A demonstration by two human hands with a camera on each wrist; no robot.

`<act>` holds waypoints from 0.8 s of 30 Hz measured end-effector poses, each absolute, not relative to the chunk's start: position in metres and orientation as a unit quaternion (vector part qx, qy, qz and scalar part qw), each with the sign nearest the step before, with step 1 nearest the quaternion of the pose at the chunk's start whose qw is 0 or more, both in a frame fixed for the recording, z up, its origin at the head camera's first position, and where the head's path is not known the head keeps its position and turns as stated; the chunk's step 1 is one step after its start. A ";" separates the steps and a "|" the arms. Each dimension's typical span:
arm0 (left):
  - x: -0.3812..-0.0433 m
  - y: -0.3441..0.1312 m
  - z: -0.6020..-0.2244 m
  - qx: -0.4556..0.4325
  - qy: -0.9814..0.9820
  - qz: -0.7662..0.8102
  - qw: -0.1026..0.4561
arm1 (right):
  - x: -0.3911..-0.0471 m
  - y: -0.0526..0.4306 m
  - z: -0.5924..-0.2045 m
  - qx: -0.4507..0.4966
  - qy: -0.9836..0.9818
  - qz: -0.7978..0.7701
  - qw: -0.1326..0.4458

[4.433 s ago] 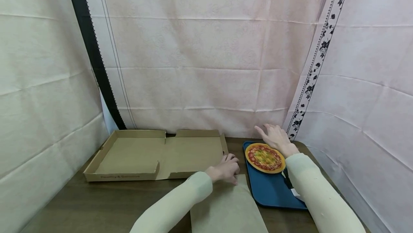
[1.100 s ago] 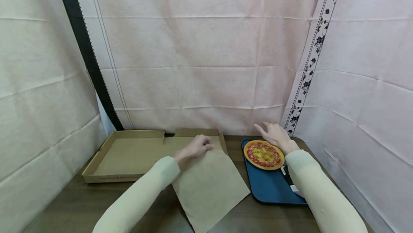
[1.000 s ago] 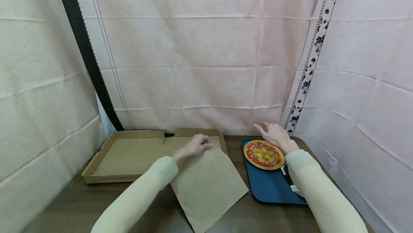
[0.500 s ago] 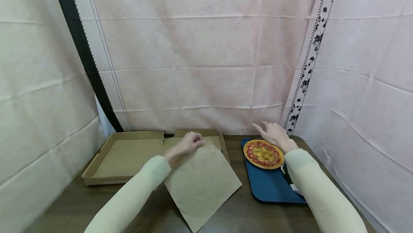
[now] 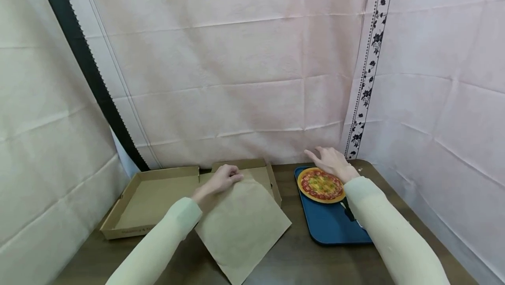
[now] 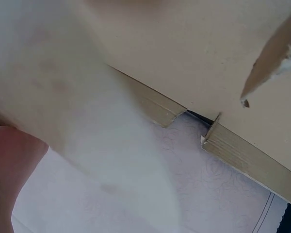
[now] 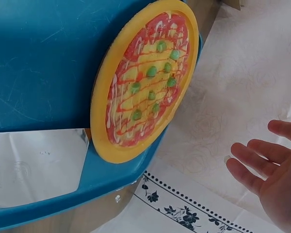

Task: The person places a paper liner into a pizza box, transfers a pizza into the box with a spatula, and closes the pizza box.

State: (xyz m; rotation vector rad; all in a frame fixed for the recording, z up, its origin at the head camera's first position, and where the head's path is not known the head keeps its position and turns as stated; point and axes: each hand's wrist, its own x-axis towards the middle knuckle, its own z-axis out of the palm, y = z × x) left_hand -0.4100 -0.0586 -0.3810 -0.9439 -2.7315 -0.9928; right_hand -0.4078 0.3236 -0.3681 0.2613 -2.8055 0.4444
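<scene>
My left hand point(image 5: 218, 179) pinches one corner of a square sheet of brown paper point(image 5: 244, 226), lifted over the right half of an open cardboard pizza box point(image 5: 159, 186). The sheet's opposite corner hangs toward the table's near side. In the left wrist view, the paper point(image 6: 111, 126) is a pale blur before the box's torn-edged flaps point(image 6: 247, 155). My right hand point(image 5: 330, 161) hovers beyond the pizza point(image 5: 321, 185), fingers loosely spread and holding nothing. That pizza lies at the far end of a blue tray point(image 5: 335, 230). Beside it rests a flat metal blade point(image 7: 39, 167).
The brown wooden table point(image 5: 288, 267) ends at a rounded far-right corner. Pale cloth point(image 5: 221, 57) hangs behind and at both sides, with a flowered strip point(image 5: 364, 87) at the right. The right forearm passes over the tray's right edge, partly hiding the blade.
My left hand has gone from the paper's upper right to above the box, lifting and turning the sheet leftward. Lately it drifts slightly left. The right hand stays near the pizza; the head view tilts.
</scene>
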 end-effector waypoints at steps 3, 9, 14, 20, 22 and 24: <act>-0.409 -0.061 -0.382 -0.301 -0.895 -0.325 0.044 | -0.409 0.324 -0.369 0.092 -0.973 0.148 0.148; -0.408 -0.066 -0.378 -0.287 -0.896 -0.334 0.046 | -0.409 0.327 -0.371 0.090 -0.973 0.151 0.147; -0.411 -0.075 -0.374 -0.276 -0.899 -0.333 0.061 | -0.407 0.327 -0.366 0.089 -0.974 0.152 0.139; -0.416 -0.090 -0.373 -0.275 -0.897 -0.336 0.080 | -0.405 0.328 -0.365 0.088 -0.975 0.148 0.141; -0.418 -0.097 -0.373 -0.272 -0.895 -0.343 0.083 | -0.406 0.328 -0.365 0.088 -0.975 0.148 0.142; -0.419 -0.104 -0.372 -0.268 -0.893 -0.351 0.086 | -0.406 0.328 -0.365 0.088 -0.975 0.147 0.143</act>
